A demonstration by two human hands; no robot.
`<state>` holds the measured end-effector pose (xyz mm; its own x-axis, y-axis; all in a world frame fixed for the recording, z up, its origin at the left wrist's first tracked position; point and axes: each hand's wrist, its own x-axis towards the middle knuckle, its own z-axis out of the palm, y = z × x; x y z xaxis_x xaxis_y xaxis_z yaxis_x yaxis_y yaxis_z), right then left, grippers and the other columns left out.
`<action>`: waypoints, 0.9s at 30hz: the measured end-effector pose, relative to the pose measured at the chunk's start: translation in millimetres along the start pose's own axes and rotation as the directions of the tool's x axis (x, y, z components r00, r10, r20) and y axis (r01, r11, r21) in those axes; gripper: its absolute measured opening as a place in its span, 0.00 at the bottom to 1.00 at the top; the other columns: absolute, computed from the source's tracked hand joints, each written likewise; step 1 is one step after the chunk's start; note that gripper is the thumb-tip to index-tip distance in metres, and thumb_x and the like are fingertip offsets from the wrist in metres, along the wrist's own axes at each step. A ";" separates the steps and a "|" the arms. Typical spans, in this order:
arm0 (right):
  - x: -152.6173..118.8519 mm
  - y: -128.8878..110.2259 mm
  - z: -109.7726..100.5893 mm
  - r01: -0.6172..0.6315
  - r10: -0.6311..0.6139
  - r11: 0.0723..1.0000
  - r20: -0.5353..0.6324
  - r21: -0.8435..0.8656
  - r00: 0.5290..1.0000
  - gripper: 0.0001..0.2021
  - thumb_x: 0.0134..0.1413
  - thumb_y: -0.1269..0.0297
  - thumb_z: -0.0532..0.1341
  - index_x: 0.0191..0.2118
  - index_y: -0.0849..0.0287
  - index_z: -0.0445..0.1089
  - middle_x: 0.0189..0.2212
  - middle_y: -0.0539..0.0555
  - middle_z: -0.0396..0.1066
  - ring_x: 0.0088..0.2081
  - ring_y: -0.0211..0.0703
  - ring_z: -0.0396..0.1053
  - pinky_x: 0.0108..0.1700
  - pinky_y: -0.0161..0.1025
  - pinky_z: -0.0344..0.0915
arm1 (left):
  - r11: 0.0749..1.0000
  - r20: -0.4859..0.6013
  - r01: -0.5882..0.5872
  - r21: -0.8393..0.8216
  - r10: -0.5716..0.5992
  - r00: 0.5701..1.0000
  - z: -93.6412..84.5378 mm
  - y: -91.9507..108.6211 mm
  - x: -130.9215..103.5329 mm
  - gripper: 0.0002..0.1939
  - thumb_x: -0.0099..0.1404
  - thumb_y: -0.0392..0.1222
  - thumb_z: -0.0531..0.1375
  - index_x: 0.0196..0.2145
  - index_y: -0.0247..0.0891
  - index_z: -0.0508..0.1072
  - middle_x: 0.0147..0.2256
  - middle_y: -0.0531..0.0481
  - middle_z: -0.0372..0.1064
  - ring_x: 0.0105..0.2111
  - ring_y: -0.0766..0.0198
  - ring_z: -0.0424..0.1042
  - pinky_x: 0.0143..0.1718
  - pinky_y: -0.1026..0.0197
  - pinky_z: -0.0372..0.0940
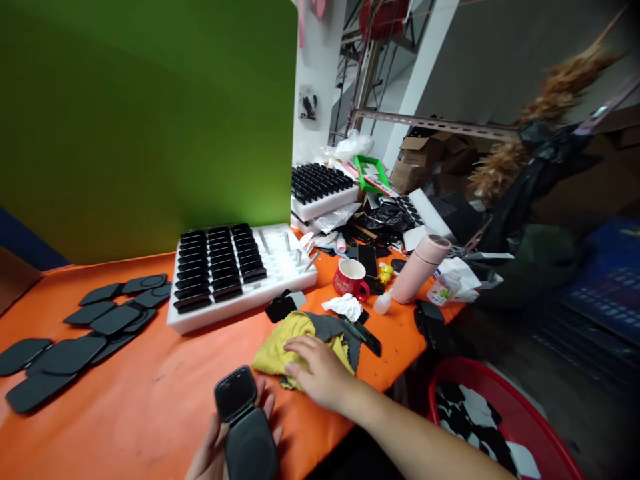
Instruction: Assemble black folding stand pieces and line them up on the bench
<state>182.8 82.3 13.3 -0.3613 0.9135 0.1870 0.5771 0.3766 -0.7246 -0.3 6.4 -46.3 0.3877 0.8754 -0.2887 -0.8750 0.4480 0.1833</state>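
Note:
A black hinged case (250, 443) lies unfolded in my left hand (213, 448) at the bottom of the view, its glossy upper half tilted up. My fingers wrap round its edges from below. To the right, my right hand (320, 373) rests on a crumpled yellow cloth (280, 343) with a grey part (327, 327). Its fingers are bent over the cloth; whether they pinch it is hard to make out. Behind the hands stands a white foam tray (243, 302) with rows of black pieces (193, 267) upright in it.
Flat black pieces (115, 320) lie spread on the orange tabletop (150, 400) at left. Beyond the cloth are a red mug (350, 277), a tissue (344, 307) and a pink bottle (420, 270). A red tub (540, 420) stands at lower right; a green panel (150, 120) rises behind.

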 end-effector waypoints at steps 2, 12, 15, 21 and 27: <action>-4.4 -1.6 0.8 -0.028 0.032 0.996 -0.037 0.089 0.999 0.13 0.57 0.66 0.52 0.45 0.59 0.68 0.44 0.55 0.68 0.47 0.41 0.63 0.52 0.38 0.57 | 0.993 -0.022 0.073 0.095 -0.071 0.997 1.5 0.1 -2.3 0.26 0.62 0.55 0.49 0.52 0.36 0.66 0.50 0.35 0.64 0.45 0.45 0.69 0.45 0.40 0.61; 21.1 -17.2 8.1 -0.396 0.041 0.804 0.623 0.443 0.781 0.17 0.43 0.57 0.64 0.40 0.60 0.67 0.32 0.50 0.68 0.29 0.38 0.67 0.24 0.31 0.62 | 0.938 -0.388 0.223 0.266 -0.108 0.915 58.3 -9.7 -22.0 0.25 0.61 0.51 0.54 0.52 0.34 0.63 0.52 0.36 0.63 0.42 0.46 0.71 0.33 0.52 0.69; 26.7 -19.3 9.1 -0.311 -0.023 0.814 0.563 0.491 0.826 0.10 0.45 0.61 0.63 0.28 0.63 0.66 0.22 0.45 0.63 0.26 0.33 0.62 0.27 0.28 0.59 | 0.966 -0.352 0.203 0.161 -0.136 0.926 52.2 -9.4 -25.8 0.25 0.61 0.50 0.54 0.50 0.29 0.65 0.50 0.33 0.64 0.46 0.46 0.68 0.42 0.49 0.65; 24.0 -16.1 21.8 -0.326 0.016 0.775 0.500 0.541 0.866 0.09 0.46 0.62 0.62 0.29 0.62 0.65 0.24 0.46 0.62 0.27 0.33 0.61 0.30 0.30 0.58 | 0.984 -0.299 0.173 0.046 -0.152 0.942 47.6 -8.6 -28.3 0.25 0.63 0.46 0.53 0.54 0.28 0.61 0.51 0.32 0.63 0.49 0.48 0.65 0.47 0.49 0.61; 24.5 -15.3 22.3 -0.337 0.039 0.788 0.504 0.515 0.863 0.10 0.47 0.60 0.61 0.31 0.62 0.66 0.26 0.47 0.65 0.29 0.34 0.64 0.31 0.29 0.60 | 0.989 -0.354 0.130 0.071 -0.096 0.930 44.0 -11.7 -23.9 0.26 0.63 0.42 0.52 0.57 0.28 0.57 0.49 0.31 0.65 0.48 0.46 0.66 0.49 0.46 0.59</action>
<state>148.7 95.4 14.3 -0.6586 0.7250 -0.2013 0.1993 -0.0899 -0.9758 13.3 -11.7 -0.2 0.3425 0.7070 -0.6188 -0.7945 0.5695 0.2109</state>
